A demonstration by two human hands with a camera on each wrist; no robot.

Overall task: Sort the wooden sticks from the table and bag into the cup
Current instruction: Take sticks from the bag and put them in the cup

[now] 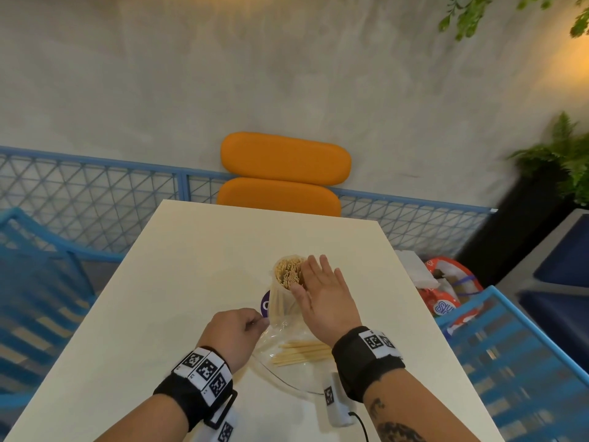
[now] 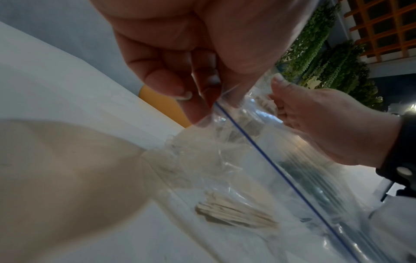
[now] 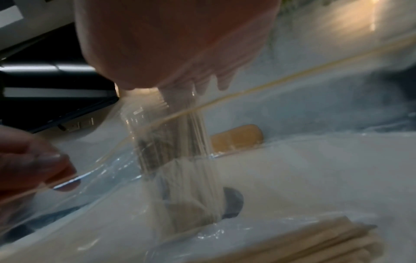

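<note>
Upright within cup — pale sticks (tightly packed)

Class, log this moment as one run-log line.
left hand: pinches bag edge | right hand: open beside sticks in cup | loose sticks: in bag | stage: sorting unfinished

Pale tan sticks lay in a clear bag with a blue stripe; the surface was cream, the chair orange.
</note>
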